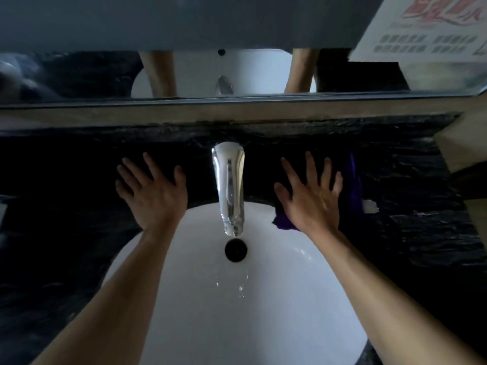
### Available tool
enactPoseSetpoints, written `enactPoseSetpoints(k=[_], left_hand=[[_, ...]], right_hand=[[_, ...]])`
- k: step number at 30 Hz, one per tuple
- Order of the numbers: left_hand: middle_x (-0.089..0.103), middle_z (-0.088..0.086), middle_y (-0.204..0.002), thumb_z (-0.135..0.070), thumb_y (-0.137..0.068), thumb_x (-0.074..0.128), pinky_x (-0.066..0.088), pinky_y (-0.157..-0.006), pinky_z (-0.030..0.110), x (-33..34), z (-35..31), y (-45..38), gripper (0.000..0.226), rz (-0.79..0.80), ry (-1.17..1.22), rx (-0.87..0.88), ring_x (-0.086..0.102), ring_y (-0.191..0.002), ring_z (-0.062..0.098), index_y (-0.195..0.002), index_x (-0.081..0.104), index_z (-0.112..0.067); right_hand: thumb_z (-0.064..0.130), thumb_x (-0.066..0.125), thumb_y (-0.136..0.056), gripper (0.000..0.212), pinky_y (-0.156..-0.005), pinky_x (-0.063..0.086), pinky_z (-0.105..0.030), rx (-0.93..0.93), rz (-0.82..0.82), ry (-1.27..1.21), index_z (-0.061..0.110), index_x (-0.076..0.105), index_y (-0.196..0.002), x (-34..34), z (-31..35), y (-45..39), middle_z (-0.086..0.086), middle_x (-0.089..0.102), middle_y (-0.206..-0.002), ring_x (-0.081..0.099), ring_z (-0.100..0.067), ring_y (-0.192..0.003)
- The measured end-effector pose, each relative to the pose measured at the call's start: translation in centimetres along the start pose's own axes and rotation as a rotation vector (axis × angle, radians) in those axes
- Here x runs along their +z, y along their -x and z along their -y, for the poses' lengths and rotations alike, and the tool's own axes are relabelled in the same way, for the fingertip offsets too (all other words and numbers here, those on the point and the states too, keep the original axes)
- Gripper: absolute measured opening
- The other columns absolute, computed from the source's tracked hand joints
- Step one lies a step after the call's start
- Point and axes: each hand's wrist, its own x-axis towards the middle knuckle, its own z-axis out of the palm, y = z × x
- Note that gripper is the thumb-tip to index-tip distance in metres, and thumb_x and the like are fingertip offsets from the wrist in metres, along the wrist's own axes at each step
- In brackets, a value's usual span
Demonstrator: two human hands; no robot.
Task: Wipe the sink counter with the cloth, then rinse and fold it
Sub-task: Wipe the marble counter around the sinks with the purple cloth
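A dark purple cloth [353, 188] lies on the black stone counter [411, 206] to the right of the chrome tap [228, 185]. My right hand [311, 196] presses flat on the cloth with its fingers spread; one corner of the cloth hangs over the rim of the white basin [237, 312]. Left of the tap, my left hand [152, 191] rests flat on the bare counter, fingers spread. Most of the cloth is hidden under my right hand or lost against the dark stone.
The drain hole [235, 250] sits just below the tap's spout, with a few water drops in the bowl. A mirror [237, 75] runs along the back wall above a narrow ledge. A printed notice [432, 30] hangs at the top right.
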Motion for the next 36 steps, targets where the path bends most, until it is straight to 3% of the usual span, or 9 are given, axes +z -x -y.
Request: enactPoseSetpoints(k=[4,8,13,17,24,28,33,36], left_hand=[[0.023,0.039,-0.157,-0.059,-0.098,0.027,0.019,-0.117,0.063,-0.1,0.0,0.2,0.080,-0.026,-0.013,0.032,0.021,-0.148,0.050,-0.155,0.029,-0.003],[0.023,0.036,-0.158,-0.060,-0.097,0.029,0.020,-0.118,0.062,0.0,0.3,0.1,0.080,-0.040,0.001,0.029,0.021,-0.149,0.048,-0.156,0.028,-0.005],[0.020,0.036,-0.159,-0.058,-0.098,0.031,0.018,-0.117,0.062,0.2,0.4,0.0,0.079,-0.042,0.006,0.034,0.019,-0.149,0.048,-0.156,0.026,-0.006],[0.022,0.040,-0.156,-0.056,-0.099,0.032,0.019,-0.116,0.064,0.3,-0.1,0.1,0.077,-0.068,-0.014,0.038,0.022,-0.147,0.051,-0.155,0.027,-0.002],[0.022,0.039,-0.156,-0.056,-0.100,0.030,0.020,-0.115,0.065,0.0,-0.1,0.1,0.077,-0.059,-0.029,0.051,0.021,-0.147,0.051,-0.155,0.026,-0.003],[0.022,0.036,-0.158,-0.056,-0.099,0.032,0.020,-0.116,0.063,-0.2,0.1,0.1,0.075,-0.063,-0.012,0.043,0.021,-0.148,0.048,-0.155,0.027,-0.006],[0.021,0.037,-0.158,-0.056,-0.098,0.030,0.019,-0.116,0.064,-0.1,0.2,0.1,0.077,-0.064,0.009,0.051,0.020,-0.148,0.049,-0.155,0.026,-0.005],[0.020,0.039,-0.157,-0.056,-0.099,0.029,0.018,-0.116,0.065,0.0,0.0,0.2,0.078,-0.058,-0.009,0.054,0.019,-0.148,0.051,-0.156,0.024,-0.003]], right_hand=[[0.061,0.018,-0.095,0.060,-0.118,0.013,-0.065,-0.129,0.027,-0.043,0.045,0.033,-0.151,0.2,6.3,-1.9,-0.011,0.026,-0.165,0.016,-0.047,-0.151],[0.057,0.031,-0.096,0.055,-0.119,0.021,-0.057,-0.250,-0.014,-0.082,0.043,0.043,-0.148,0.3,2.6,-1.9,-0.008,0.035,-0.162,0.028,-0.040,-0.149],[0.063,0.023,-0.091,0.065,-0.124,0.011,-0.057,0.201,0.004,-0.091,0.043,0.037,-0.152,-0.7,-11.2,-1.2,-0.011,0.013,-0.168,0.013,-0.037,-0.154],[0.062,0.021,-0.090,0.066,-0.122,0.009,-0.062,0.364,0.023,-0.082,0.046,0.028,-0.153,-0.7,-9.8,-1.6,-0.010,0.015,-0.167,0.010,-0.041,-0.153],[0.054,0.025,-0.095,0.058,-0.118,0.018,-0.061,-0.055,-0.017,-0.040,0.043,0.037,-0.151,0.5,6.2,-1.9,-0.010,0.034,-0.162,0.024,-0.043,-0.150],[0.050,0.035,-0.097,0.051,-0.117,0.026,-0.054,-0.272,-0.037,-0.054,0.040,0.047,-0.146,0.4,2.9,-2.0,-0.002,0.045,-0.156,0.037,-0.035,-0.146],[0.053,0.022,-0.097,0.062,-0.121,0.021,-0.056,0.066,-0.013,-0.019,0.032,0.038,-0.153,-0.4,-10.5,-1.5,-0.004,0.033,-0.164,0.027,-0.029,-0.152],[0.053,0.020,-0.096,0.063,-0.123,0.015,-0.055,0.216,-0.002,-0.028,0.033,0.031,-0.156,-0.5,-10.8,-1.3,-0.004,0.027,-0.166,0.020,-0.029,-0.154]])
